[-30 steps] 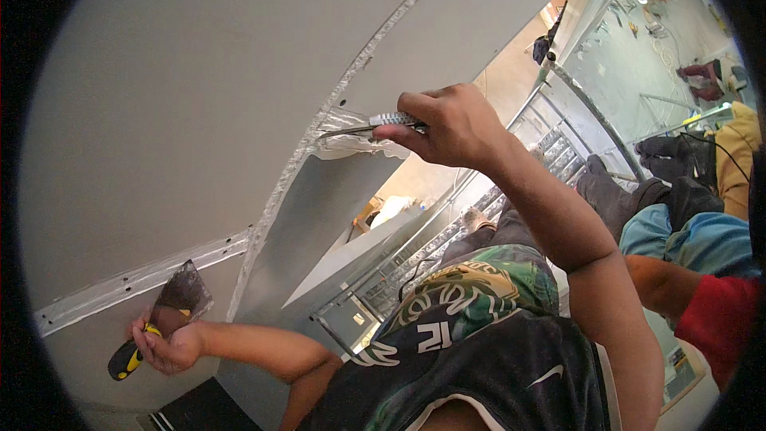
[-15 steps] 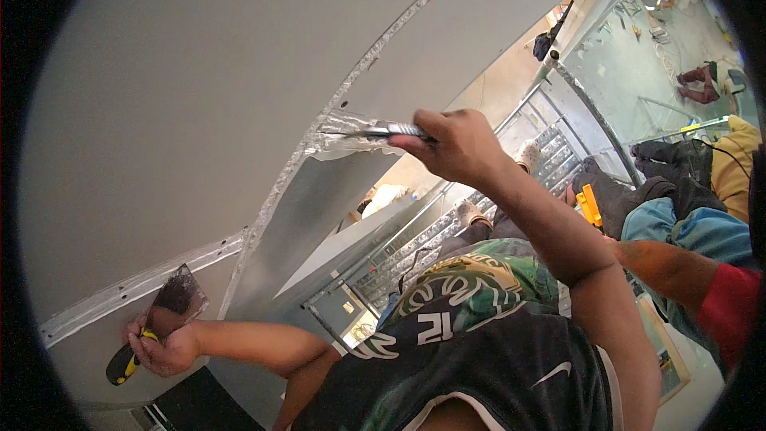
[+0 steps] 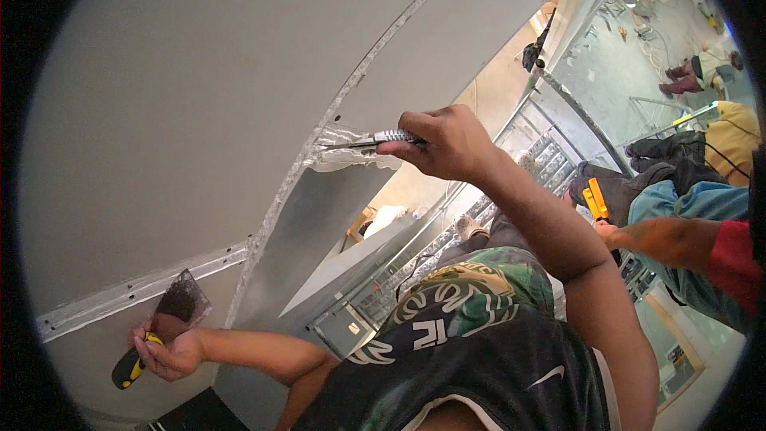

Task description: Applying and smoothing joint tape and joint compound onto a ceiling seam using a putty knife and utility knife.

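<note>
My right hand (image 3: pixel 447 144) is closed around a silver utility knife (image 3: pixel 363 142), whose blade reaches a ragged plastered joint (image 3: pixel 323 152) in the pale board panels (image 3: pixel 175 128). My left hand (image 3: pixel 171 351) grips a putty knife (image 3: pixel 179 297) with a black and yellow handle; its wide dark blade points up near a taped strip (image 3: pixel 140 287) with screw heads at the lower left. A curved rough seam (image 3: pixel 371 52) runs across the panels.
A co-worker's arm in a red sleeve (image 3: pixel 726 263) is at the right, holding a yellow tool (image 3: pixel 594 203). Metal scaffold rails (image 3: pixel 578 104) and a ribbed platform (image 3: pixel 542 156) lie below. A distant person (image 3: pixel 686 80) and scattered items are on the floor beyond.
My right hand has shifted a little downward, its blade still at the joint. The co-worker's arm has moved, bringing the yellow tool into view. My left hand is slightly lower.
</note>
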The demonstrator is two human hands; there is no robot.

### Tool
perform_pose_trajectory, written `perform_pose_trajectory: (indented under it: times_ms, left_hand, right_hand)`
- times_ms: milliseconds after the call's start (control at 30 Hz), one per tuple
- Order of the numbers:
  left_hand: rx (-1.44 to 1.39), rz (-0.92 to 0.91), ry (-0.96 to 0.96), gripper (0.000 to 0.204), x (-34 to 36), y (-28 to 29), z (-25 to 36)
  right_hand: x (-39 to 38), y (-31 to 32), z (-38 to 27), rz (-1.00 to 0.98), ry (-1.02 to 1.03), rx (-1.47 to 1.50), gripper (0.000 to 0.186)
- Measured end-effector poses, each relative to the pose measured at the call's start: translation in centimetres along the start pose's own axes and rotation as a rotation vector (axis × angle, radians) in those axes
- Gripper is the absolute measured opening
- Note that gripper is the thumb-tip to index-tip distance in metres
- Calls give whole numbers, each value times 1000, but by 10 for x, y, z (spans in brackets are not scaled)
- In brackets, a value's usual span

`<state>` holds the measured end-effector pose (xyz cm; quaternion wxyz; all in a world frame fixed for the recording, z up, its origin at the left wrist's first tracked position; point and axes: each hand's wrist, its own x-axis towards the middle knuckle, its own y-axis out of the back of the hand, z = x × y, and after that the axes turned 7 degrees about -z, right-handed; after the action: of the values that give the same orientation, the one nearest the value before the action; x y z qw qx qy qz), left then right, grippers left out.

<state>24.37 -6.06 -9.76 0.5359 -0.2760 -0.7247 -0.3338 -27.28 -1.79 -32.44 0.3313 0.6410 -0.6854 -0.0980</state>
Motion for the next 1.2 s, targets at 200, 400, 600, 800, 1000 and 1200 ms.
perform_pose_trajectory:
  times_ms: [200,400,600,800,1000,1200]
  left_hand:
    - [198,-57,22,38,9,-22,25]
    - [30,-15,42,39,16,-17,19]
    - [146,-73,-17,38,14,-27,20]
    - [-65,-16,-79,37,7,8,-4]
    - [-25,21,54,36,4,3,1]
    - [-64,-54,-25,37,3,10,-6]
  right_hand:
    - [10,-2,8,-9,48,-80,46]
    - [2,-12,-3,-18,-28,-72,47]
    - [-30,-17,30,-233,-161,-143,51]
    - [-28,1,6,61,-79,42,45]
    - [6,6,1,-60,42,-3,47]
    - [18,-1,6,-86,57,-15,48]
